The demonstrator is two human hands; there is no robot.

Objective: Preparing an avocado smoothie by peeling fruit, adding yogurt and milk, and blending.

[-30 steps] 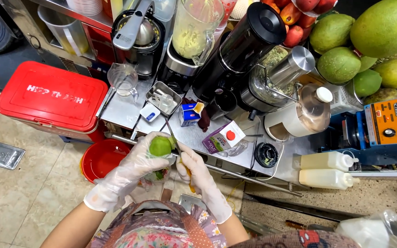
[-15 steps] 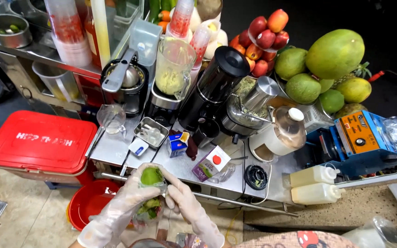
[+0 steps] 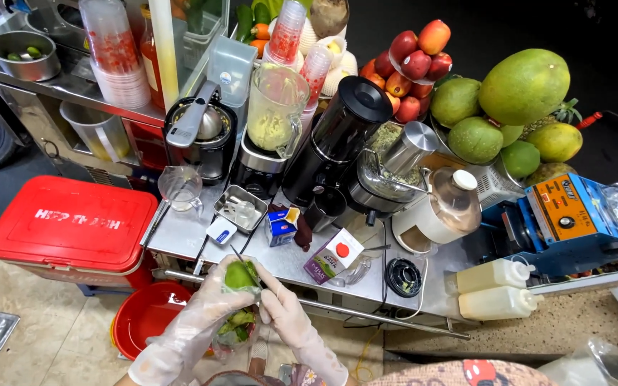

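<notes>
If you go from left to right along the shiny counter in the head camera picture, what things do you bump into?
Red cooler box → clear measuring jug → small steel tray → little blue carton → purple carton lying down → round black lid → two squeeze bottles → blue and orange sealing machine.

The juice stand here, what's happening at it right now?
A person in thin clear gloves is peeling a small green fruit. The left hand grips it while the right hand works a thin blade at its top. Green peelings sit in a clear bag below, above a red basin. Blenders and juicers crowd the steel counter in front.
</notes>
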